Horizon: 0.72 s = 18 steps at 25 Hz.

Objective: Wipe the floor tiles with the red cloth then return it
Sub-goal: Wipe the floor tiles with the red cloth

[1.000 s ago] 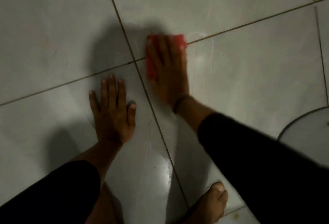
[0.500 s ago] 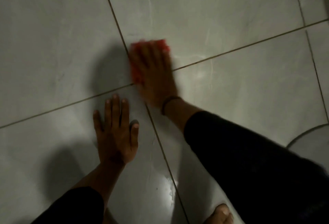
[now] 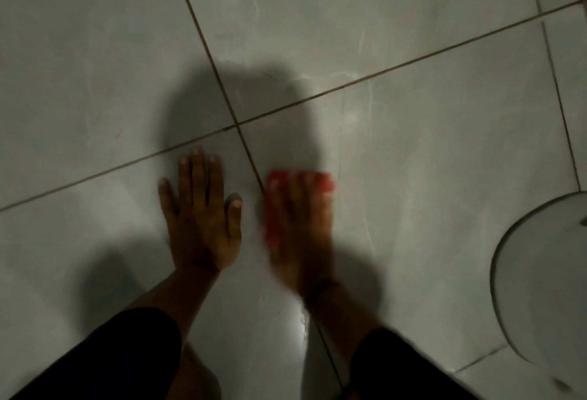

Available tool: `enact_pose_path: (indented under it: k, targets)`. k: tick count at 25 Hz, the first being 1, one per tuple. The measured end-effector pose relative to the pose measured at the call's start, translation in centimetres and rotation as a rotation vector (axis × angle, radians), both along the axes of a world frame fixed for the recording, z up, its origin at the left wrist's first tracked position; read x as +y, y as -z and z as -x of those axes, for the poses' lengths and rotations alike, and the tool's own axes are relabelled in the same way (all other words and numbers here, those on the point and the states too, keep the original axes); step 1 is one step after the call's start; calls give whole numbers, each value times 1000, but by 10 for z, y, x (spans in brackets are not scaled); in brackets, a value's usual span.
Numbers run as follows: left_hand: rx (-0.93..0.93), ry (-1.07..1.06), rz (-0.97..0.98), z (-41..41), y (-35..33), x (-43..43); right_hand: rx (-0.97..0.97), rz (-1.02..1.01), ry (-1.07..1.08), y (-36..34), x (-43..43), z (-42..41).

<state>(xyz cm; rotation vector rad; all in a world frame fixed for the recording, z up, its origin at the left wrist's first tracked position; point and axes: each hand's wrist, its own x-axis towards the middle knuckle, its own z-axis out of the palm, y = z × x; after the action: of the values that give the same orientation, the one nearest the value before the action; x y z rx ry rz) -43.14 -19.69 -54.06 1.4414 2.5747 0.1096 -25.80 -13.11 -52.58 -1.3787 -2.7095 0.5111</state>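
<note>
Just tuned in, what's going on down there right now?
A person is crouched over the floor tiles, wiping them with a red cloth. The right hand lies flat on top of the cloth and looks blurred, so it is probably mid-stroke, just right of a grout line. The left hand is spread flat on the neighbouring tile, taking the weight and holding nothing. A pale round fixture shows at the right edge. The cloth has not been put back yet.

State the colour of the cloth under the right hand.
Red: the cloth shows around the flat right hand, seen in the head view, though blurred.
</note>
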Motion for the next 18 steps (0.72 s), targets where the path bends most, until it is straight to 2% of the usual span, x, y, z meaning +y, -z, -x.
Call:
enact_pose_path:
  k: [2,3,4,5,7,9,11,12,13,14,15,17,18]
  targets:
    - [-7,21,14,2,0,-1,2,100,-307,-1,-48,-13]
    - [-8,27,14,4,0,-1,-45,82,-343,1,-47,-36]
    - [-7,31,17,4,0,0,-93,42,-280,3,-41,-64]
    - [-3,34,30,3,0,0,-132,14,-104,1,-31,-88]
    - [-15,29,72,1,-3,1,-132,13,388,-12,-10,-113]
    - [-63,-5,146,-3,-19,7,67,238,556,-33,-3,-111]
    - [-129,-62,272,-8,-47,18,510,624,759,-68,0,-98]
    - [-186,-67,347,-17,-68,27,763,848,996,-94,6,-97]
    - [-261,-57,399,-31,-92,37,966,1038,1254,-122,13,-100]
    - [-388,-56,422,-48,-113,46,1068,1203,1466,-149,16,-104]
    - [-594,-90,466,-68,-139,59,1093,1308,1565,-178,17,-109]
    - [-1093,-243,594,-113,-205,96,1107,1352,1624,-240,25,-132]
    - [-1254,-305,624,-134,-238,114,1129,1356,1630,-270,29,-147]
